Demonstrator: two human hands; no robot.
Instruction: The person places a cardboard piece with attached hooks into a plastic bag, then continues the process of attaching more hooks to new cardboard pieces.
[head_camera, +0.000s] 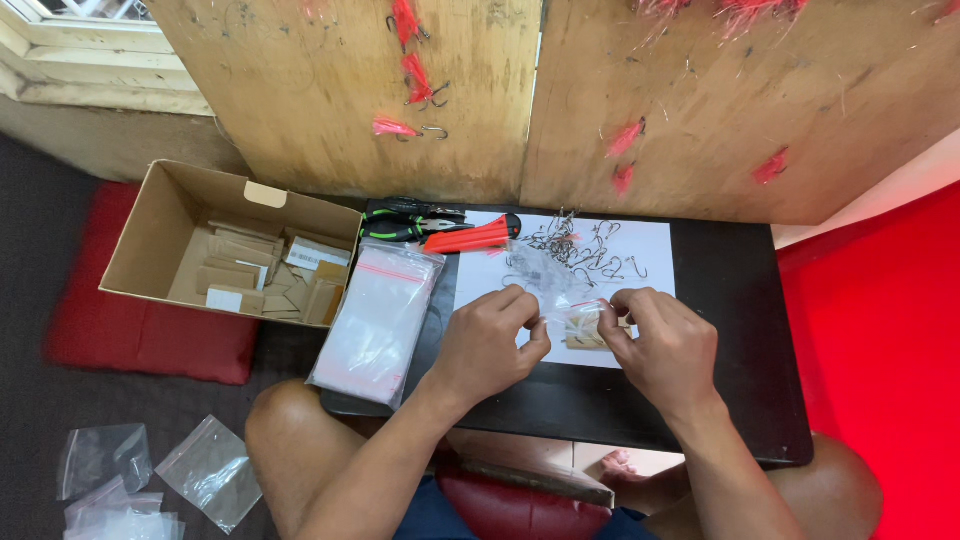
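Two hands work over the white paper sheet (640, 250) on your black worktop (740, 330): your left hand (490, 340) and right hand (660, 345) both pinch a small clear plastic zip bag (560, 290), near the pile of metal fish hooks (585, 248).

Clear, glossy plastic on the small zip bag (560, 290), crinkling between bare fingers (520, 300). Thin bright metal hooks (585, 250) are scattered over matt white paper (650, 240), and that's lying on a smooth black surface (740, 370). The plywood boards (700, 120) are rough and scratched. Dull brown cardboard for the box (160, 220). A shiny stack of plastic bags (380, 320).
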